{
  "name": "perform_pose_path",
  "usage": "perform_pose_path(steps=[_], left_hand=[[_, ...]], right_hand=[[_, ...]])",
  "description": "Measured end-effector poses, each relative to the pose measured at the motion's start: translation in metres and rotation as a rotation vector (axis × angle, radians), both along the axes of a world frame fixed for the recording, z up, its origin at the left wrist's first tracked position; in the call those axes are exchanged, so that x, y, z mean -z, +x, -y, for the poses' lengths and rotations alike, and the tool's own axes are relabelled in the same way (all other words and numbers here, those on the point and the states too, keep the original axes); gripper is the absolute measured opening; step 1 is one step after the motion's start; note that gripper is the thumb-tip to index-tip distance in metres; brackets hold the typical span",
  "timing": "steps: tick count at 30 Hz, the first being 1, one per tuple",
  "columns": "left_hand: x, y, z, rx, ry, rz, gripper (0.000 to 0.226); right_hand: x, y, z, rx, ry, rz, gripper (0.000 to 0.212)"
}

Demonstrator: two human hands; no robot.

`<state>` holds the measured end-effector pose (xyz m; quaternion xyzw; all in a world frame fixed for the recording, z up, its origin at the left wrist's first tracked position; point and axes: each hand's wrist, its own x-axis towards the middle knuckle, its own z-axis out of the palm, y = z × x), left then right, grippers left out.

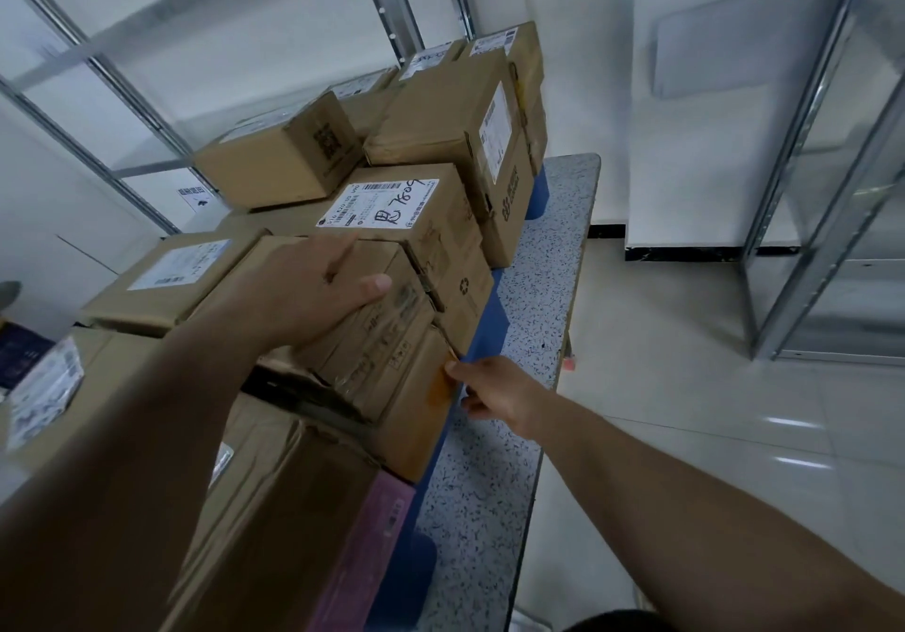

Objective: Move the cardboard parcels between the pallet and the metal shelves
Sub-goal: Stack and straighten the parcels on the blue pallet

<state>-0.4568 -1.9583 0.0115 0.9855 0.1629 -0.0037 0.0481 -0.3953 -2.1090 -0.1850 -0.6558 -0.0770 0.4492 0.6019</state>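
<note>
Parcels: cardboard parcels (313, 220) sit stacked on a blue pallet (494, 318), which rests on a speckled grey platform (553, 259).
Left hand: our left hand (313, 284) lies on top of a brown parcel (372, 332), fingers spread, thumb hooked over its near edge.
Right hand: our right hand (489, 386) touches the lower corner of the orange-patched box (421, 396) beneath; we cannot tell whether its fingers are pinching.
Procedure: we judge a lift is being set up. We get the right hand under the base and raise the box level, so neighbours do not shift.
Writing: the white label (377, 203) reads "7609" in marker beside a handwritten character. A recycling symbol (464, 285) marks the side.
Metal shelves: one rack (813, 200) stands well apart, right.
</note>
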Motion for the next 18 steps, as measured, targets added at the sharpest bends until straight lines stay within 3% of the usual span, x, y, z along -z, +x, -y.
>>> perform_pose_path(steps=[3, 9, 18], left_hand=[[0.002, -0.004, -0.001, -0.016, 0.032, -0.023, 0.078], [0.002, -0.004, -0.002, -0.031, 0.046, -0.044, 0.095], [0.006, -0.005, -0.009, -0.032, 0.044, -0.028, 0.097]], right_hand=[[0.0, -0.008, -0.007, 0.01, 0.016, 0.003, 0.046], [-0.001, -0.009, -0.01, 0.043, 0.018, 0.026, 0.045], [-0.005, -0.01, -0.012, -0.004, -0.008, 0.037, 0.047]])
